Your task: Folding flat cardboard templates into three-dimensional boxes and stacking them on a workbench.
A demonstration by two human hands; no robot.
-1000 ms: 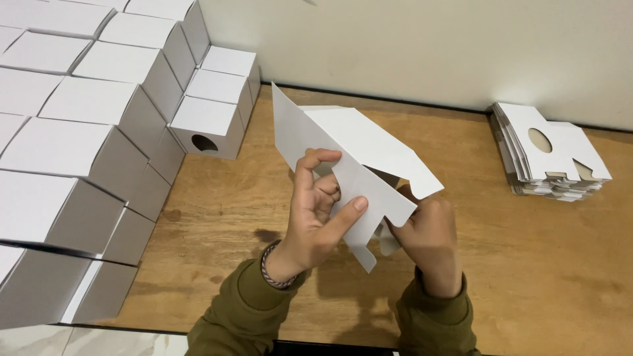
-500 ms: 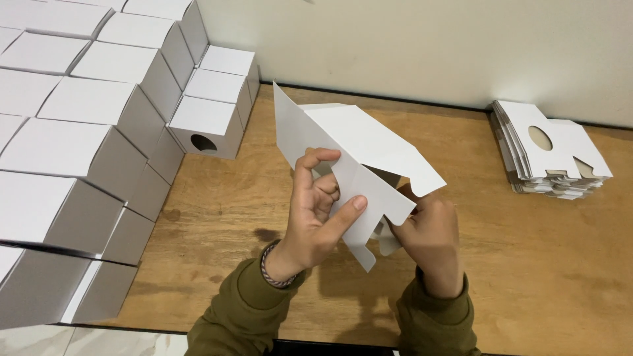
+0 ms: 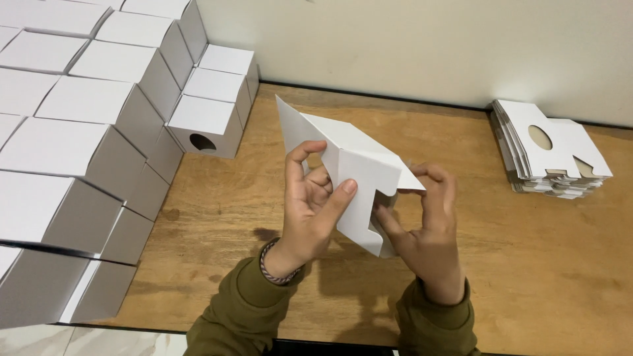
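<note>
A white cardboard box blank (image 3: 343, 165), partly folded into shape, is held in the air above the wooden table (image 3: 264, 198). My left hand (image 3: 310, 207) grips its left side, thumb across the front panel and fingers behind. On the right, my right hand (image 3: 425, 227) pinches a flap near the blank's lower right corner. Both sleeves are olive green, and a beaded bracelet sits on the left wrist.
Several assembled white boxes (image 3: 86, 132) are stacked in rows along the left side; one small box (image 3: 204, 128) shows a round hole. A pile of flat white blanks (image 3: 550, 148) lies at the back right by the pale wall.
The blank has been folded further: its right panel now sits closer in, and my right hand has shifted up to pinch the flap. The left hand keeps its grip.
</note>
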